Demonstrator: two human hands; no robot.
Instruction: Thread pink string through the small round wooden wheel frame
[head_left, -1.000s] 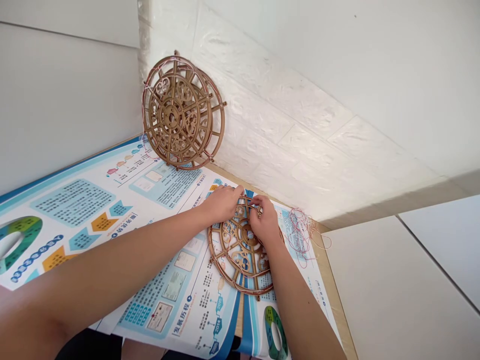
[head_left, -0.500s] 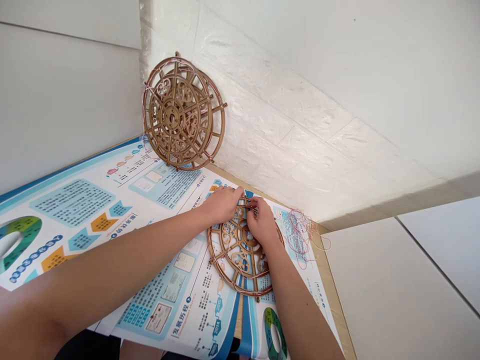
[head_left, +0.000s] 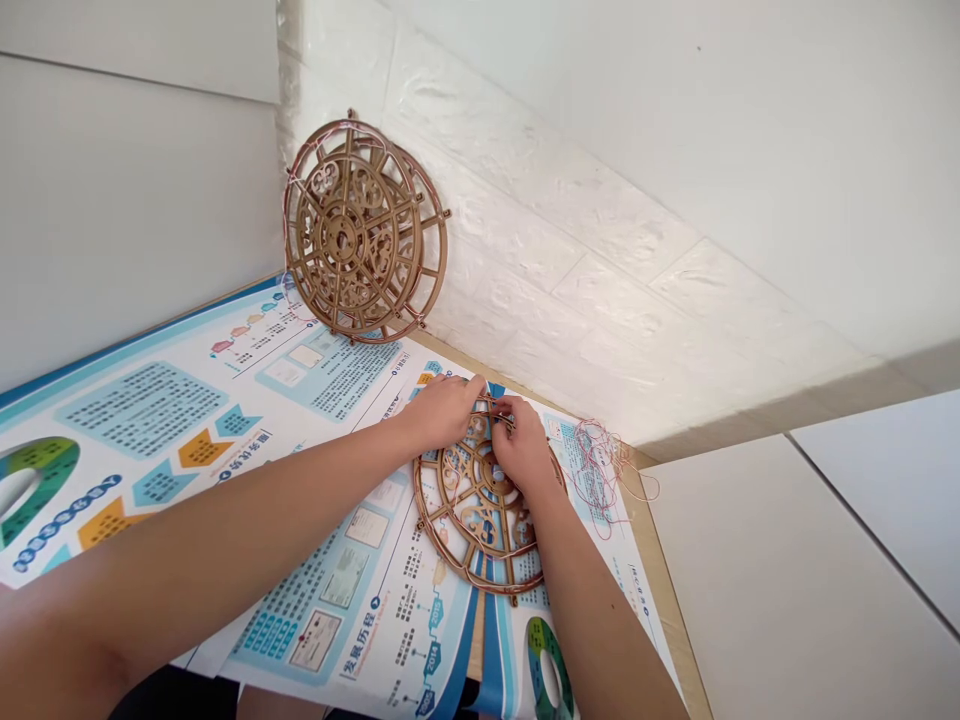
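A bronze-coloured, wheel-shaped openwork frame (head_left: 469,563) lies on the printed sheets, with thin reddish and white wires running along its rings. At its far rim, my left hand (head_left: 448,410) is closed, thumb and fingers gripping the edge. Right beside it, my right hand (head_left: 520,442) has its fingers curled in a pinch at the same rim; what the fingertips hold is too small to make out. My right hand and forearm cover part of the frame's right side. A loose tangle of thin red and white wire (head_left: 600,455) lies to the right of the hands.
More round bronze frames (head_left: 360,240), wired likewise, lean in a stack against the white brick-patterned wall (head_left: 525,220). Printed posters (head_left: 300,500) cover the wooden tabletop (head_left: 679,610). White panels (head_left: 757,560) stand at the right, and a pale panel (head_left: 135,190) at the left.
The view has shifted very slightly. My fingers have moved only a little at the rim, and the frame lies as before.
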